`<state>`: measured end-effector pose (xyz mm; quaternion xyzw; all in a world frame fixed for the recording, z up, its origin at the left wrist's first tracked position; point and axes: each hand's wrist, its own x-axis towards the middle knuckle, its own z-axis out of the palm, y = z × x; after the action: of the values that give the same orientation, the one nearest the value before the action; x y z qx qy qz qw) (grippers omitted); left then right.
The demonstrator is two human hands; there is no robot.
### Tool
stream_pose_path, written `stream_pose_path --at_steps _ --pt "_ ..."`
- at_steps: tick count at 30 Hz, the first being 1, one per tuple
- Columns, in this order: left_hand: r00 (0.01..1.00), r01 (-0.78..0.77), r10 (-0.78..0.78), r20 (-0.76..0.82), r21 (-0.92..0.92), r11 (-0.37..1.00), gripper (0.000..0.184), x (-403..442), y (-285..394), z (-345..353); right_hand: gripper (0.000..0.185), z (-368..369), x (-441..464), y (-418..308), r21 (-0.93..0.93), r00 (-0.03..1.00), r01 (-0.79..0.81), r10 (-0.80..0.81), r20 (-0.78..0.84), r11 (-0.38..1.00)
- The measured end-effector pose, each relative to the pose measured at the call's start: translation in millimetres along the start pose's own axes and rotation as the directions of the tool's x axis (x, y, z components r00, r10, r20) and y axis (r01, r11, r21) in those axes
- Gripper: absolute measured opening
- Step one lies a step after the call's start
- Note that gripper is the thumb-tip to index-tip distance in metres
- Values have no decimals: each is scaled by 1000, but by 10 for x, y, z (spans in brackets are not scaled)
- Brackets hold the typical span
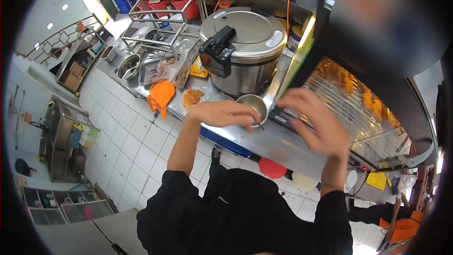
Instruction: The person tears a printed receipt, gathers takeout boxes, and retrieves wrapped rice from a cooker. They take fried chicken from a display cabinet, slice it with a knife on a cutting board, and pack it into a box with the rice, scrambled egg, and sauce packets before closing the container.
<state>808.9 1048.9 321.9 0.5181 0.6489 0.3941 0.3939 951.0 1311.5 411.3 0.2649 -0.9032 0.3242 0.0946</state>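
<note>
My left hand [225, 114] reaches across the near rim of a small metal bowl [255, 101], its fingers stretched out and slightly bent downward. A thin dark handle end shows at the bowl's near side, just past my fingertips. I cannot tell whether the fingers touch the bowl. To the right, my right hand [318, 123] is raised over the steel counter with fingers apart and nothing in them; it is somewhat blurred. Behind the bowl stands a large steel rice cooker [244, 73] with its lid down. Fried food [192, 97] lies on a plastic bag left of it.
An orange cloth [161, 95] hangs over the counter edge. Further left are a tray of meat [158, 71], a metal pot [129, 66] and a steel rack [160, 19]. A glass display case [344, 94] with fried pieces stands right. Another person [396, 217] is at lower right.
</note>
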Motion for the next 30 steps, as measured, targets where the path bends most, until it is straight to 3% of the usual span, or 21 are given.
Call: stream_pose_path --at_steps 3,5,8,9,11,12,14,17,18,21,23,24,25,27,30 --pt "984 44 -37 -172 42 998 37 -633 -292 -531 49 770 1141 606 103 994 -27 37 -103 994" --pt "968 17 -28 -249 -48 999 35 -927 -494 -803 51 1261 1864 1031 113 962 -58 85 -260 992" --pt "899 -46 -44 -435 -194 980 30 -1141 -825 -1180 53 1757 2458 1345 -58 915 -202 168 -368 978" --pt "866 -77 -60 -497 -249 965 29 -1152 -946 -1295 54 1811 2558 1401 16 921 -161 156 -356 987" --pt "758 -131 84 -647 -25 991 23 -1098 -1111 -1528 55 1889 2636 1480 164 932 -91 142 -334 982" --pt "718 -115 123 -685 58 992 22 -1059 -1131 -1645 59 1915 2633 1456 330 910 -120 237 -341 936" --pt "643 -105 199 -739 172 980 21 -953 -1154 -1845 60 1846 2604 1355 316 902 -199 299 -310 928" --pt "500 -91 568 -653 613 785 28 -646 -1082 -2093 61 1641 2709 1257 426 879 -202 355 -319 882" --pt "489 -118 630 -604 670 733 36 -524 -1038 -2156 61 1542 2748 1222 480 872 -182 367 -324 858" --pt "315 -26 833 -455 873 487 43 -33 -855 -2312 60 969 3006 1207 428 856 -133 322 -406 894" --pt "128 8 932 -339 940 341 50 409 -829 -2619 62 579 3165 1298 350 851 -95 258 -457 932" --pt "-34 -115 952 -305 947 300 49 581 -736 -2782 61 445 3200 1148 416 827 -150 345 -445 897" --pt "-42 -137 952 -302 946 294 49 700 -640 -2910 60 314 3233 997 482 795 -199 428 -429 853" --pt "-75 -161 952 -296 946 281 50 888 -401 -3192 46 189 3242 647 96 683 -232 232 -692 968" --pt "-44 -124 955 -294 950 287 40 996 174 -3546 34 248 3038 357 -273 626 -428 65 -777 861"
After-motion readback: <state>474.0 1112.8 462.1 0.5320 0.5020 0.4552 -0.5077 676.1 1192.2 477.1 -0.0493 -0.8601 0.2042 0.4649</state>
